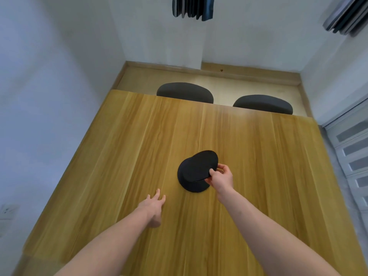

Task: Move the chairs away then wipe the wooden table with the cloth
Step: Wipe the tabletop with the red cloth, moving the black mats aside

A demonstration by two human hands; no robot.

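A wooden table [139, 156] fills the middle of the view. On it lies a round black cloth-like pad [194, 173], its right edge lifted and folded over. My right hand [220, 177] pinches that lifted edge. Left of the pad, my left hand [154, 206] reaches forward just above the tabletop, fingers spread and holding nothing. Two dark grey chairs [184, 92] [262, 104] stand at the table's far edge, only their backs showing.
White walls close in on the left and at the back. A strip of pale floor [139, 78] runs beyond the table. A panelled glass door [352, 152] stands at the right. A wall socket [7, 211] sits low on the left.
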